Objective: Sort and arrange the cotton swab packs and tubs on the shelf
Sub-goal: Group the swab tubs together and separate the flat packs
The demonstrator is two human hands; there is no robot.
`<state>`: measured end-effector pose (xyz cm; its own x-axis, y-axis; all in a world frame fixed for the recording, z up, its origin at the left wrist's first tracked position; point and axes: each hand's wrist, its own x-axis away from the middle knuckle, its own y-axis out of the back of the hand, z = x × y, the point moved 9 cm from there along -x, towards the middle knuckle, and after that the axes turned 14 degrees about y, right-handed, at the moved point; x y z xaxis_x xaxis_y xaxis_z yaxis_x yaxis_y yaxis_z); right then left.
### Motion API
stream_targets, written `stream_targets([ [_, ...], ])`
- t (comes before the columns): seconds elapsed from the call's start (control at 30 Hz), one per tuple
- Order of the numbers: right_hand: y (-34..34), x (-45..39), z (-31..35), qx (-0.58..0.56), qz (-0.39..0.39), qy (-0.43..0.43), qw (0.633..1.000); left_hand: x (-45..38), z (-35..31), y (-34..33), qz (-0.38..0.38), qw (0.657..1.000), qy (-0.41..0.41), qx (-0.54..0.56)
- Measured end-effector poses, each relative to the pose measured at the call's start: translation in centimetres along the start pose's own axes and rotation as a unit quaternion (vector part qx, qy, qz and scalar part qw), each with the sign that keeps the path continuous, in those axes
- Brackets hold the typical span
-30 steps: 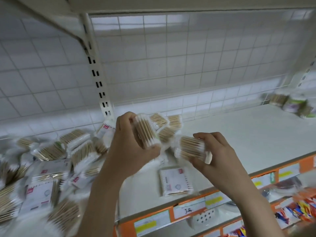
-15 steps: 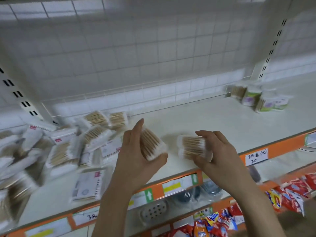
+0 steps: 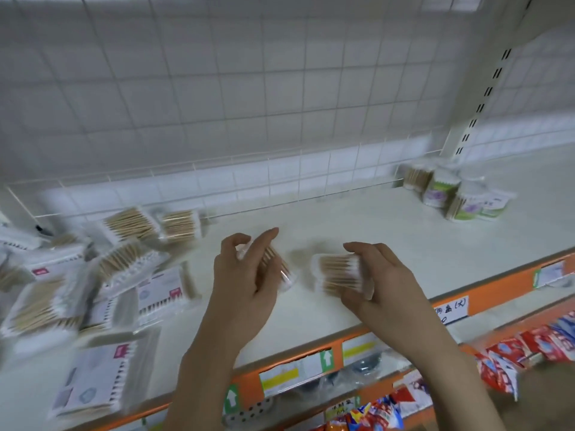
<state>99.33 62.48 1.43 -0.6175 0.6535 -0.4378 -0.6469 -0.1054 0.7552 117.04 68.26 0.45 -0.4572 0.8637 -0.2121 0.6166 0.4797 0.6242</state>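
Swab pack point(image 3: 280, 265) gripped in left hand point(image 3: 245, 281), fingers curled; right hand point(image 3: 379, 281) pinches second pack point(image 3: 339, 275) above shelf point(image 3: 389, 244).

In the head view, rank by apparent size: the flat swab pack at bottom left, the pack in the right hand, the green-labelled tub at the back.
1. Flat swab pack, largest, though nearest the camera.
2. Pack in the right hand.
3. Green-labelled tub, smallest, but farthest away, so true size is unsure.

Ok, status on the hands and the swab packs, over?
Left hand grips one swab pack, right hand another, both over bare shelf. Loose packs heaped left, tubs back right. Nothing between.
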Motion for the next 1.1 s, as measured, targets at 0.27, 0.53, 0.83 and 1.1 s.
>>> stream_targets([
  [0.27, 1.9, 0.5, -4.0, 0.023, -0.01, -0.041, 0.999, -1.6, -2.2, -4.4, 0.003, 0.999, -0.024, -0.034],
  [0.53, 6.2, 0.8, -9.4, 0.031, -0.032, -0.027, 0.999, -3.5, -6.9, -9.1, -0.024, 0.999, -0.036, -0.018],
  [0.83, 13.0, -0.1, -19.1, 0.045, -0.004, 0.046, 0.998, -3.9, -15.4, -19.4, -0.041, 0.998, -0.033, -0.037],
  [1.1, 19.4, 1.7, -27.2, 0.024, -0.022, 0.016, 0.999, -3.0, -22.1, -28.0, -0.011, 0.998, -0.051, -0.044],
])
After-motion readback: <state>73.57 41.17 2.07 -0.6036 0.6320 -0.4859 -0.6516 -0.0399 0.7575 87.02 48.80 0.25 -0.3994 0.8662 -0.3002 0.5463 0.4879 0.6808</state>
